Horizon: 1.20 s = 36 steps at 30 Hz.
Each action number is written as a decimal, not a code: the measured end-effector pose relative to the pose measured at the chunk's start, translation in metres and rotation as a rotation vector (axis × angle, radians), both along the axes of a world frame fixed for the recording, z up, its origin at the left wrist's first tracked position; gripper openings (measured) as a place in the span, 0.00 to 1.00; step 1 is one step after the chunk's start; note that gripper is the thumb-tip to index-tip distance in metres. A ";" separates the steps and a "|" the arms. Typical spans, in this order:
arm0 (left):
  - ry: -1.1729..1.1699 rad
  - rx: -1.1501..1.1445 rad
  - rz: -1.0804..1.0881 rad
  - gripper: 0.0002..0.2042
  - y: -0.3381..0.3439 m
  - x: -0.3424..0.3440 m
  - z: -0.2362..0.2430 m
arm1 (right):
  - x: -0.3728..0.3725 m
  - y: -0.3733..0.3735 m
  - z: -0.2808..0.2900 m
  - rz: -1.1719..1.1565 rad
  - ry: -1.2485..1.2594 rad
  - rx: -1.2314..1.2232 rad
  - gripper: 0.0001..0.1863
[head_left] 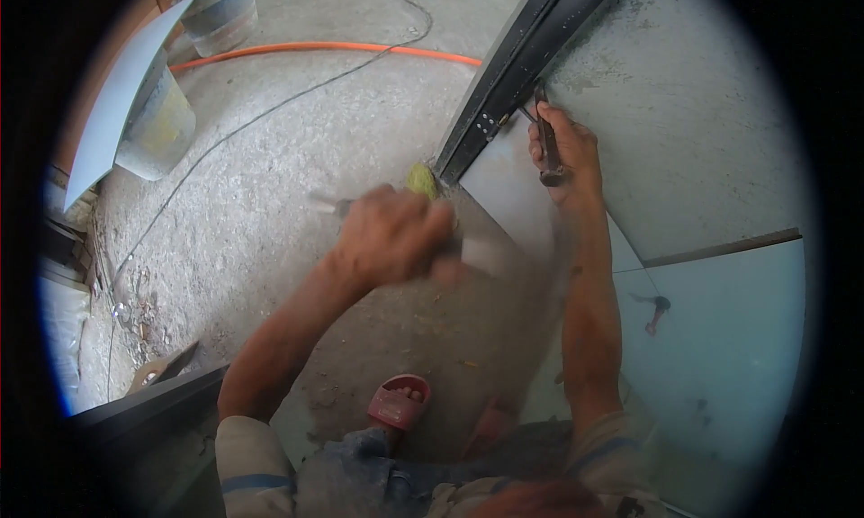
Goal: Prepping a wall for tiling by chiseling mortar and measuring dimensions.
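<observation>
My left hand (396,234), smeared by motion, is closed in front of the pale floor. A blurred tool with a pale, narrow end (328,203) sticks out to the left of its fingers; its kind is unclear. Farther right, my right hand (571,149) is wrapped round a dark-handled tool (547,140), held beside a dark metal frame (504,77). The tool's upper end lies close to the frame's edge, and a thin dark rod (526,113) shows there. Between the left hand and the frame's lower corner is a yellow-green object (421,180), partly hidden.
A red-handled hammer (655,313) lies on a pale blue-green panel (747,293) at right. An orange hose (333,46) and a dark cable (261,117) cross the floor. Stained buckets (160,131) and a leaning white sheet (117,113) stand far left; a handsaw (162,367) lies near left.
</observation>
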<state>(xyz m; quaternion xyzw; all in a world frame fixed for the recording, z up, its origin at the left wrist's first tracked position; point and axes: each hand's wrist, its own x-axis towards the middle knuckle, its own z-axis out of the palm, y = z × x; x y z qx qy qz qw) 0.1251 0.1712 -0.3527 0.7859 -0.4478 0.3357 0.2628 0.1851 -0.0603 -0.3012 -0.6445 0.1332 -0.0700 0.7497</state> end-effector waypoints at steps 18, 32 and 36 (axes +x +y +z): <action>0.036 -0.038 -0.188 0.22 -0.009 -0.054 0.047 | -0.002 0.003 0.013 -0.034 -0.018 0.004 0.09; -0.034 0.097 -0.012 0.21 -0.027 -0.036 0.012 | -0.002 -0.021 0.012 0.052 0.023 -0.030 0.17; -0.202 0.045 -0.191 0.22 -0.019 -0.020 0.019 | 0.002 -0.015 0.012 0.079 0.016 -0.049 0.18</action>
